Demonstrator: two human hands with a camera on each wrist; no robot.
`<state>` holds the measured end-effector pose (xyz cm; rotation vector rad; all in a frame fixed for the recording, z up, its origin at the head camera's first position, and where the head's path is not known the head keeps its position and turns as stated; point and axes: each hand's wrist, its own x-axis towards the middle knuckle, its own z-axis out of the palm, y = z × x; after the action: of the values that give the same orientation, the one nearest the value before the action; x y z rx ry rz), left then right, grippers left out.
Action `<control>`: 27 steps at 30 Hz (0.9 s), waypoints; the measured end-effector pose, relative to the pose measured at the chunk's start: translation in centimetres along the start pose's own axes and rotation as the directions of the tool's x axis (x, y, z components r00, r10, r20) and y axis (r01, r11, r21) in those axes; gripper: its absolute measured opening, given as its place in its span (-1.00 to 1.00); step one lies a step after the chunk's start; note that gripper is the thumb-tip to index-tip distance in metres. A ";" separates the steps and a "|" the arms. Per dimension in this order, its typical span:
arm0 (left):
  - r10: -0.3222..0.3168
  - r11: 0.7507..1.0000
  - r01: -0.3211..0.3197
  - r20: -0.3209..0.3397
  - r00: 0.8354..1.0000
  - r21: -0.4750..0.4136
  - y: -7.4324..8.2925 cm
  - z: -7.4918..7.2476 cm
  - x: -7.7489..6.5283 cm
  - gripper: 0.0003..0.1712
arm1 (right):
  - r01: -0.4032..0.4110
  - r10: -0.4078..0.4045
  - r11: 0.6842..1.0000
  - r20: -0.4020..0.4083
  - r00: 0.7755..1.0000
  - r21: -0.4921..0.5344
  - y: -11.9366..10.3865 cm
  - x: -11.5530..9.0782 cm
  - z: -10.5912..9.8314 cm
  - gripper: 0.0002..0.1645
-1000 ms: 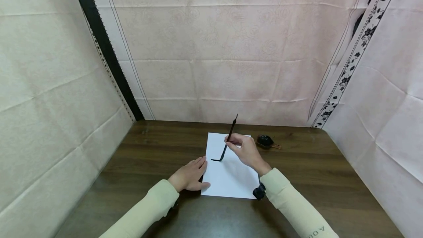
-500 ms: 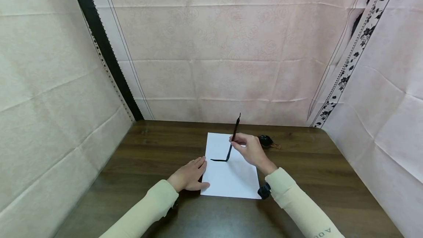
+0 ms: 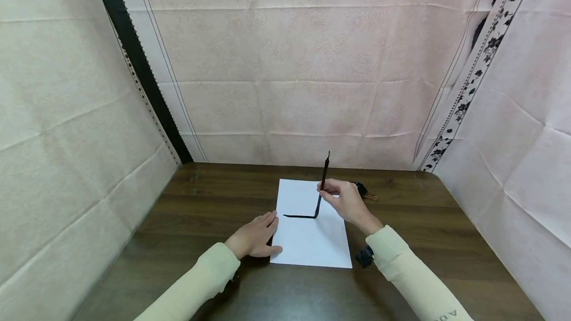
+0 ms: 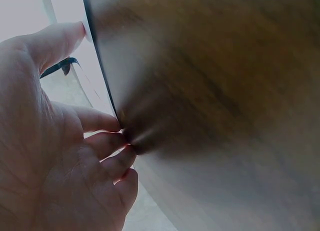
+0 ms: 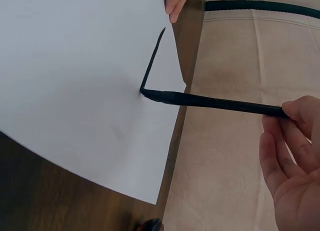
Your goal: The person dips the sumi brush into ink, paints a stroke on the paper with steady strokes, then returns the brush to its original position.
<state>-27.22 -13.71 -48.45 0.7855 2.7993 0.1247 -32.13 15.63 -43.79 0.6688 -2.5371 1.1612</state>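
Note:
A white sheet of paper lies on the wooden table, with one long black stroke across it. My right hand pinches a dark ink brush partway up its handle, thumb against fingers. The brush stands nearly upright in the head view, its tip at the stroke's right end. My left hand rests with fingers extended on the paper's left edge. In the left wrist view the thumb and fingertips of the left hand lie along that edge.
Behind my right hand, partly hidden, sits a small black dish with a brown handle-like end. The brown wooden table is enclosed by pale cloth walls at the back and both sides.
My right hand has moved steadily to the right with the brush, and the black stroke has grown longer behind its tip. The left hand has stayed in place on the paper.

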 end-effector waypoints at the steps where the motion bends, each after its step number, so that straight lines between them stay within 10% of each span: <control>1: -0.001 1.000 0.001 0.000 1.000 0.000 0.0 0.0 0.0 0.02 | 0.001 -0.001 1.000 0.000 1.000 -0.003 0.0 0.0 -0.1 -0.81; 27: 0.004 1.000 -0.004 -0.012 1.000 0.004 -0.2 0.4 0.0 0.04 | -0.028 0.028 0.999 -0.001 1.000 -0.025 0.3 0.0 -2.8 -0.81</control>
<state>-27.26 -13.88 -48.91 0.7936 2.8103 0.1246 -32.16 17.94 -42.20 0.6293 -2.5640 1.1369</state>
